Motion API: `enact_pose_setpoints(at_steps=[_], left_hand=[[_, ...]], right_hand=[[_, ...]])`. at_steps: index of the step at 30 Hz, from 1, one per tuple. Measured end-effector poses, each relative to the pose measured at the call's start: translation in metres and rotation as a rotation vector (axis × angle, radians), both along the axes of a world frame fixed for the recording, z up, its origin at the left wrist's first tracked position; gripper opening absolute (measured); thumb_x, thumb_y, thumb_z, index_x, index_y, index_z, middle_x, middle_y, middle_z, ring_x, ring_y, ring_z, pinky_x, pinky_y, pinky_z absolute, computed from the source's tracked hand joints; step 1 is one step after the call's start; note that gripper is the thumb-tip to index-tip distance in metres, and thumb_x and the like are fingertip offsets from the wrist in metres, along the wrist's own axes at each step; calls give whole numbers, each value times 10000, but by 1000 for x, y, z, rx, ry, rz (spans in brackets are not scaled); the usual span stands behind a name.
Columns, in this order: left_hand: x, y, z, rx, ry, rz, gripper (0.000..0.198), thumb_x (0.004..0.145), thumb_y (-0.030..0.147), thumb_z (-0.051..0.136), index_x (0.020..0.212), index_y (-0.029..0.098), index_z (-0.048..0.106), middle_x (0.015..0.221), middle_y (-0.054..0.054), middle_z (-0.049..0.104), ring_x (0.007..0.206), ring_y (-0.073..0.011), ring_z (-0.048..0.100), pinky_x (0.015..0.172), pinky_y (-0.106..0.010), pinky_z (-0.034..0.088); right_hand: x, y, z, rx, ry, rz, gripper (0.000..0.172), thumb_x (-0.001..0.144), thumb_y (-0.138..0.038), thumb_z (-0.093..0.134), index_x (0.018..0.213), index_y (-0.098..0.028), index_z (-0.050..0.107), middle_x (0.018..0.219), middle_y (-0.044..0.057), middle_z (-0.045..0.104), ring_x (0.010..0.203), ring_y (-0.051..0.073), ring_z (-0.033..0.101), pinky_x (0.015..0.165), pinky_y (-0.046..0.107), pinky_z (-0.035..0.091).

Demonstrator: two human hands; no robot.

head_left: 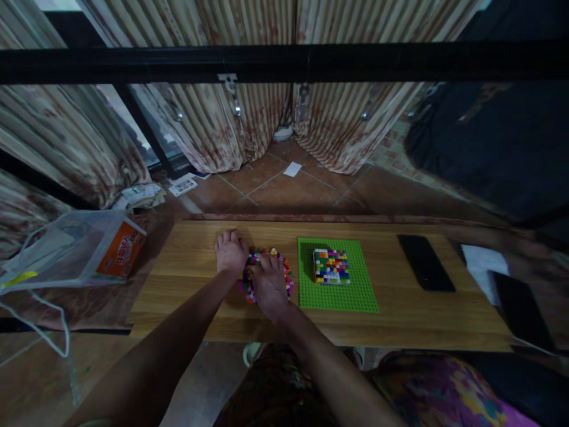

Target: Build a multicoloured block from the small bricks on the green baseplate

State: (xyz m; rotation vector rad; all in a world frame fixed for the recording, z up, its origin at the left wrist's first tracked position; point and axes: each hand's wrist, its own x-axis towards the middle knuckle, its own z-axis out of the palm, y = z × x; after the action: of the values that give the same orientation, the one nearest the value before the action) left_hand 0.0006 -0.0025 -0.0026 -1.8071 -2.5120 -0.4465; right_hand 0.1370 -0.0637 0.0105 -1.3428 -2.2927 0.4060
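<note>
My left hand (231, 252) rests on the wooden board at the left edge of a round pile of small multicoloured toy bricks (288, 279), its fingers lying apart. Over the middle of that pile is my right hand (269, 281), back upward and fingers bent down among the bricks. Its fingertips are hidden, so I cannot make out whether it pinches a brick. To the right of the pile lies a green baseplate (360, 296). A block of many-coloured bricks (331, 267) stands on the baseplate, apart from both hands.
A black phone (425, 262) lies on the right part of the wooden board (178, 261). Beyond its right end are a white sheet (482, 267) and another dark flat device (522, 311). A clear plastic container (75, 249) with an orange label stands left. Curtains (213, 124) hang behind a black bar (267, 62).
</note>
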Motion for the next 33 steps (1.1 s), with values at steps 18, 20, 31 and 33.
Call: enact_pose_setpoints(at_steps=[18,20,31,33], left_hand=[[-1,4,0,2,34,-22,418,896,276,373,1225,132,587,1285,-168,580,1166,-358,494,972,-492,412],[-1,4,0,8,32,-25,425,894,277,372,1232,129,583,1284,-174,579,1178,-360,491,982,-493,407],[-1,4,1,15,47,-32,412,889,288,367,1189,126,600,1256,-182,583,1152,-367,500,962,-508,420],[0,3,2,12,52,-32,400,889,287,366,1164,130,610,1245,-179,588,1144,-369,503,953,-504,426]], right_hand=[[159,-37,6,-63,716,-626,176,858,-304,578,929,-186,687,906,69,700,820,201,662,737,323,530],[172,-28,6,-39,672,-662,201,852,-319,575,933,-182,697,927,82,717,814,209,670,756,348,531],[176,-16,5,34,413,-702,240,877,-288,516,932,-164,713,923,115,735,854,246,675,778,381,515],[174,-16,4,52,413,-702,229,879,-284,519,928,-172,712,912,106,735,850,238,673,779,371,513]])
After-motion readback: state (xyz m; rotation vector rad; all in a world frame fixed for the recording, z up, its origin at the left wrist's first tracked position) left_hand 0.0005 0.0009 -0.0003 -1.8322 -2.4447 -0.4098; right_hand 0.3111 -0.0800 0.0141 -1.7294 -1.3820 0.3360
